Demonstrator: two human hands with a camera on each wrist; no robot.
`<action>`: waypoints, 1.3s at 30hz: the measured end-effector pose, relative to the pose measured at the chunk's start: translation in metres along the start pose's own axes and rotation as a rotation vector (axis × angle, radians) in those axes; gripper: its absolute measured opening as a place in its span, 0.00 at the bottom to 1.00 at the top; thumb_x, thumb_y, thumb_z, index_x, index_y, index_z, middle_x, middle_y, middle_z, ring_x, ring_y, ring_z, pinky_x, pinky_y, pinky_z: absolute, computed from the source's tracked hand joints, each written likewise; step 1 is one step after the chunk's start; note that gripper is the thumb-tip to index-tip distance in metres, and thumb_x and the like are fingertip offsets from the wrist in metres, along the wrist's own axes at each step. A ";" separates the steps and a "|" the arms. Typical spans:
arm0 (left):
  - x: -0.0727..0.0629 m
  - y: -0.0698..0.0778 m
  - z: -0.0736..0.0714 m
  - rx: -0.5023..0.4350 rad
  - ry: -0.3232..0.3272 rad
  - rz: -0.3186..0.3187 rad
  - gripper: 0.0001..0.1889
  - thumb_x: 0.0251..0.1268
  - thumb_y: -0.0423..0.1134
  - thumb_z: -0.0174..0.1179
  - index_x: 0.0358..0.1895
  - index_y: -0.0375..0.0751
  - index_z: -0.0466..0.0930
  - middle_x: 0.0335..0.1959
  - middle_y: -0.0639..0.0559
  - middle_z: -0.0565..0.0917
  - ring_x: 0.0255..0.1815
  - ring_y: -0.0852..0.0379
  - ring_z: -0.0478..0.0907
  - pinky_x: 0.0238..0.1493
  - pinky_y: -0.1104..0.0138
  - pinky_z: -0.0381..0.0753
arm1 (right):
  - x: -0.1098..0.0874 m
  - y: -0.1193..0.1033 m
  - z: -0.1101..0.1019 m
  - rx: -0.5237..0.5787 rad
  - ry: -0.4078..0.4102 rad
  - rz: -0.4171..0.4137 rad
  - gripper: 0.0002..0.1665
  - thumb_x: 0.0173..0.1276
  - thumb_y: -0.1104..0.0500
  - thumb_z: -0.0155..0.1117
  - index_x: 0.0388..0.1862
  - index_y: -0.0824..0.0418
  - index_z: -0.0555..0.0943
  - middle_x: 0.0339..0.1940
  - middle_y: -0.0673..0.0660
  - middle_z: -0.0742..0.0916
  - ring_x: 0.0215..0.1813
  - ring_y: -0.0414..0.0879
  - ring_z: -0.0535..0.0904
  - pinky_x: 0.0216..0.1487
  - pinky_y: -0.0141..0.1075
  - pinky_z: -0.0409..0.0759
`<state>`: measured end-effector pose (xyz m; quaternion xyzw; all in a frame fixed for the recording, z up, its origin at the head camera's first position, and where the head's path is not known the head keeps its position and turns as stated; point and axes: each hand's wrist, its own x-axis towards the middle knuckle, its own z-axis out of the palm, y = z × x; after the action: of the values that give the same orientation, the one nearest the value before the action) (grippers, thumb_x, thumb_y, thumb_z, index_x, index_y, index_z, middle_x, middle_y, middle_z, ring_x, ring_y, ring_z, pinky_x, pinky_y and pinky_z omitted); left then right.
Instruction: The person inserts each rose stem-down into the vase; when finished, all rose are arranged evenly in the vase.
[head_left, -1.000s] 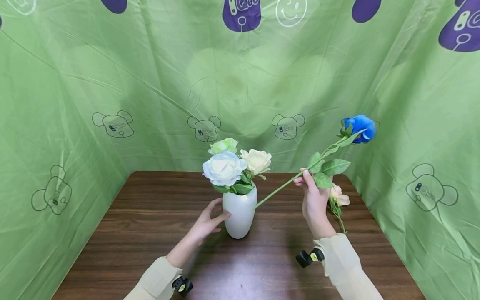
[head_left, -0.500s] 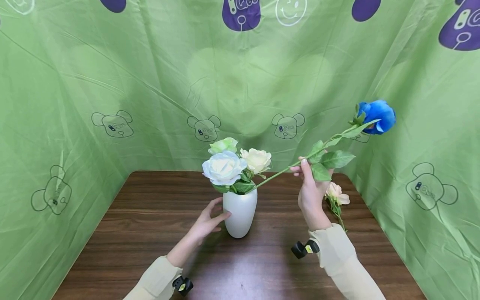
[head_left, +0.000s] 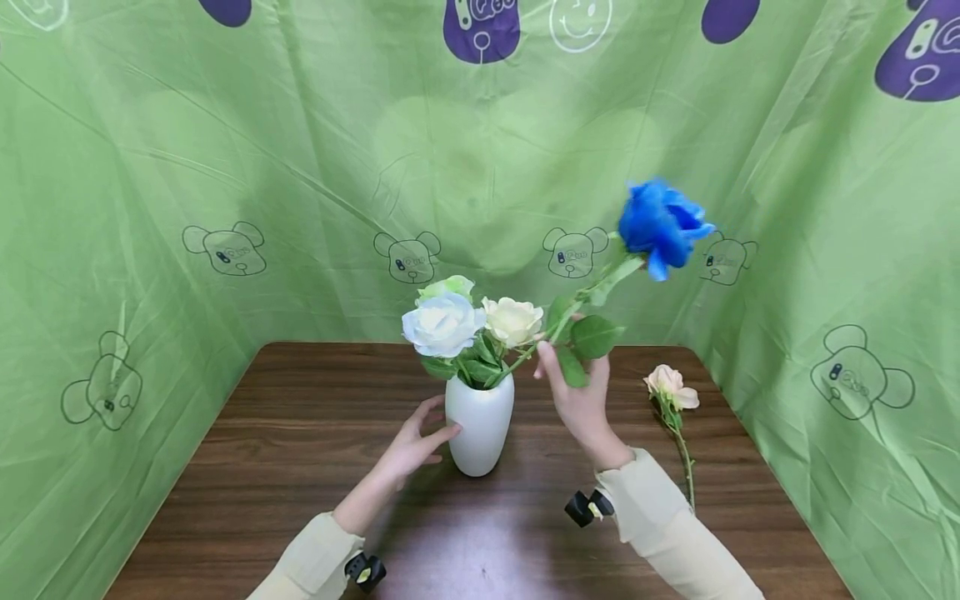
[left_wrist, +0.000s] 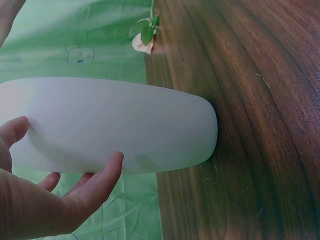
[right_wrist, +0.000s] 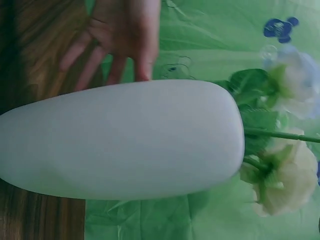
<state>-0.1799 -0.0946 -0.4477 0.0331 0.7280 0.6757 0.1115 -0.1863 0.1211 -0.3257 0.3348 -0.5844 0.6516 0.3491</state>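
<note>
The left hand (head_left: 408,442) rests uncurled against the vase (head_left: 480,429) while the right hand (head_left: 581,396) pinches the blue rose (head_left: 663,225), whose slanting stem (head_left: 517,363) apparently ends inside the vase; easing it upright should help it seat.

The head camera peers forward and down across the table (head_left: 285,467) before me, while the left wrist camera (head_left: 366,572) and right wrist camera (head_left: 579,509) face and share the white vase (head_left: 480,429), close up, from either side.
</note>
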 end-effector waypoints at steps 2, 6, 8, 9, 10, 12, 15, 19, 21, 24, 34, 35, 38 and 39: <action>0.000 -0.001 0.000 0.002 0.002 0.004 0.33 0.57 0.45 0.59 0.64 0.43 0.56 0.58 0.35 0.62 0.52 0.38 0.66 0.39 0.47 0.72 | -0.004 0.001 0.004 -0.048 -0.060 -0.010 0.22 0.51 0.83 0.51 0.46 0.82 0.59 0.25 0.71 0.75 0.16 0.47 0.71 0.18 0.31 0.73; -0.001 0.001 0.000 -0.001 -0.003 -0.001 0.33 0.57 0.44 0.59 0.64 0.42 0.55 0.58 0.35 0.62 0.52 0.38 0.66 0.39 0.48 0.73 | -0.017 0.012 0.009 -0.193 -0.141 0.051 0.23 0.51 0.81 0.56 0.47 0.77 0.64 0.24 0.65 0.78 0.15 0.48 0.71 0.16 0.31 0.72; -0.002 0.004 0.000 -0.006 -0.008 -0.007 0.33 0.57 0.43 0.59 0.64 0.41 0.55 0.58 0.34 0.62 0.52 0.37 0.66 0.39 0.49 0.73 | -0.024 0.021 0.010 -0.278 -0.167 0.095 0.23 0.52 0.77 0.59 0.48 0.72 0.67 0.26 0.62 0.80 0.16 0.45 0.72 0.15 0.30 0.70; -0.004 0.007 0.000 -0.005 -0.012 -0.006 0.33 0.58 0.42 0.59 0.64 0.40 0.55 0.57 0.34 0.62 0.51 0.37 0.66 0.38 0.49 0.74 | -0.027 0.026 0.011 -0.309 -0.176 0.117 0.22 0.53 0.75 0.61 0.48 0.70 0.67 0.26 0.60 0.81 0.16 0.43 0.71 0.15 0.30 0.69; -0.005 0.010 0.001 -0.003 -0.015 -0.005 0.33 0.58 0.42 0.59 0.64 0.39 0.54 0.57 0.33 0.62 0.51 0.36 0.66 0.39 0.49 0.74 | -0.031 0.032 0.011 -0.337 -0.188 0.137 0.22 0.54 0.72 0.62 0.48 0.68 0.68 0.27 0.59 0.81 0.16 0.41 0.71 0.14 0.30 0.68; -0.009 0.017 0.002 0.001 -0.018 0.001 0.32 0.59 0.40 0.58 0.64 0.37 0.54 0.57 0.32 0.62 0.51 0.36 0.66 0.38 0.49 0.74 | -0.037 0.040 0.012 -0.382 -0.209 0.164 0.21 0.55 0.68 0.63 0.47 0.64 0.68 0.26 0.55 0.81 0.16 0.38 0.69 0.14 0.30 0.67; -0.015 0.025 0.004 0.013 -0.021 0.009 0.31 0.59 0.38 0.57 0.63 0.36 0.54 0.56 0.31 0.62 0.50 0.35 0.66 0.38 0.49 0.74 | -0.044 0.046 0.014 -0.429 -0.250 0.182 0.20 0.56 0.65 0.64 0.46 0.60 0.70 0.19 0.48 0.79 0.16 0.34 0.67 0.14 0.29 0.66; -0.018 0.029 0.006 0.015 -0.022 0.010 0.30 0.60 0.37 0.56 0.63 0.36 0.55 0.56 0.31 0.62 0.51 0.35 0.66 0.38 0.49 0.74 | -0.049 0.048 0.014 -0.477 -0.294 0.176 0.19 0.54 0.65 0.65 0.44 0.57 0.70 0.15 0.44 0.74 0.18 0.33 0.66 0.16 0.29 0.66; -0.017 0.029 0.005 0.013 -0.021 0.009 0.30 0.60 0.37 0.56 0.63 0.36 0.54 0.56 0.31 0.62 0.51 0.35 0.66 0.38 0.50 0.74 | -0.049 0.047 0.014 -0.488 -0.310 0.180 0.20 0.54 0.64 0.65 0.45 0.56 0.71 0.17 0.44 0.74 0.19 0.34 0.66 0.17 0.29 0.67; -0.016 0.028 0.005 0.009 -0.015 0.005 0.30 0.60 0.37 0.57 0.63 0.37 0.55 0.56 0.32 0.63 0.51 0.35 0.66 0.38 0.50 0.74 | -0.048 0.043 0.012 -0.468 -0.317 0.205 0.22 0.53 0.62 0.66 0.47 0.56 0.72 0.19 0.45 0.75 0.20 0.37 0.69 0.18 0.31 0.68; -0.016 0.028 0.005 0.000 -0.010 -0.007 0.30 0.60 0.37 0.57 0.63 0.37 0.55 0.56 0.32 0.62 0.50 0.36 0.67 0.38 0.50 0.74 | -0.011 0.007 0.017 -0.194 -0.220 0.211 0.14 0.60 0.67 0.57 0.45 0.69 0.75 0.33 0.62 0.80 0.14 0.40 0.65 0.12 0.30 0.64; -0.016 0.028 0.005 -0.003 -0.011 -0.008 0.30 0.60 0.37 0.57 0.63 0.37 0.55 0.56 0.32 0.62 0.51 0.36 0.66 0.38 0.50 0.74 | -0.005 0.003 0.019 -0.158 -0.207 0.236 0.13 0.61 0.68 0.56 0.45 0.70 0.75 0.34 0.62 0.80 0.14 0.43 0.65 0.12 0.30 0.63; -0.016 0.028 0.005 -0.006 -0.013 -0.009 0.30 0.60 0.37 0.57 0.64 0.37 0.54 0.56 0.32 0.62 0.51 0.35 0.66 0.39 0.50 0.74 | 0.010 0.003 0.024 -0.064 -0.169 0.349 0.12 0.62 0.67 0.56 0.45 0.69 0.76 0.41 0.61 0.81 0.15 0.47 0.67 0.12 0.31 0.65; -0.016 0.029 0.005 -0.005 -0.012 -0.010 0.30 0.60 0.37 0.57 0.63 0.37 0.54 0.57 0.33 0.62 0.51 0.35 0.66 0.39 0.50 0.74 | 0.013 0.005 0.025 -0.032 -0.160 0.393 0.13 0.63 0.66 0.56 0.45 0.69 0.76 0.42 0.60 0.81 0.15 0.46 0.68 0.13 0.32 0.65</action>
<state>-0.1661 -0.0907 -0.4178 0.0332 0.7257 0.6767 0.1194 -0.1972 0.0964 -0.3149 0.2594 -0.6746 0.6691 0.1732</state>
